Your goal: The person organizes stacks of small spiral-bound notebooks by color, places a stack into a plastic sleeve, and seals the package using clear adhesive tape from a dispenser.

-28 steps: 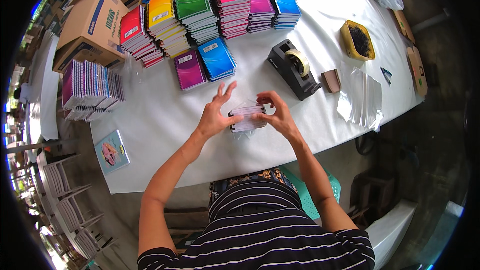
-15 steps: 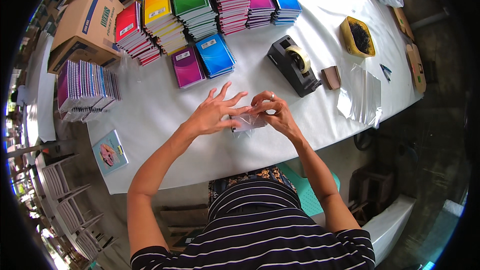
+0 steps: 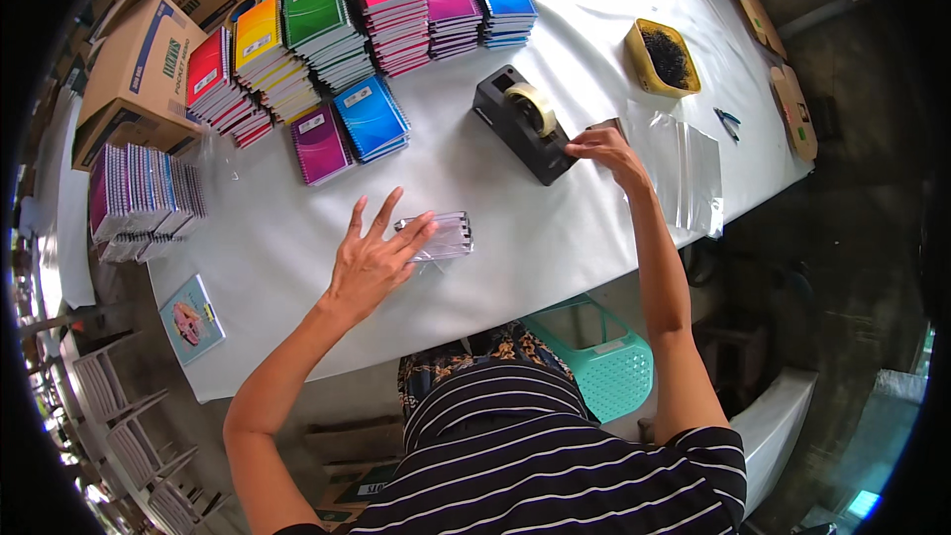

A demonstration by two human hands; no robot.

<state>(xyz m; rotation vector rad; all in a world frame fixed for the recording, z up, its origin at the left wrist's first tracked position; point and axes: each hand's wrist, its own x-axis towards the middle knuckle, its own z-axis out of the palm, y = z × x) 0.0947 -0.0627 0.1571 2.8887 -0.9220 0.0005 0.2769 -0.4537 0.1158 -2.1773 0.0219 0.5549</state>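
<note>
On the white-covered table in front of me lies a small bundle (image 3: 451, 236) in clear plastic film, apparently spiral-bound notebooks seen edge-on. My left hand (image 3: 376, 256) is open with its fingers spread, and some fingertips rest on the bundle's left end. Farther right, my right hand (image 3: 611, 152) reaches to the front end of a black tape dispenser (image 3: 517, 127). Its thumb and fingertips are pinched together there; what lies between them is too small to make out. A roll of clear tape (image 3: 532, 109) sits in the dispenser.
Coloured notebook stacks (image 3: 391, 15) stand at the back, with purple (image 3: 321, 146) and blue notebooks (image 3: 372, 119) nearer. Wrapped notebooks (image 3: 147, 193) and a carton (image 3: 139, 79) are left. At right are plastic sleeves (image 3: 684, 173), a yellow tub (image 3: 662, 57) of dark pieces and cutters (image 3: 727, 125).
My right hand has left the bundle and moved right and away to the tape dispenser's front end. My left hand stays at the bundle. The whole view has shifted slightly.
</note>
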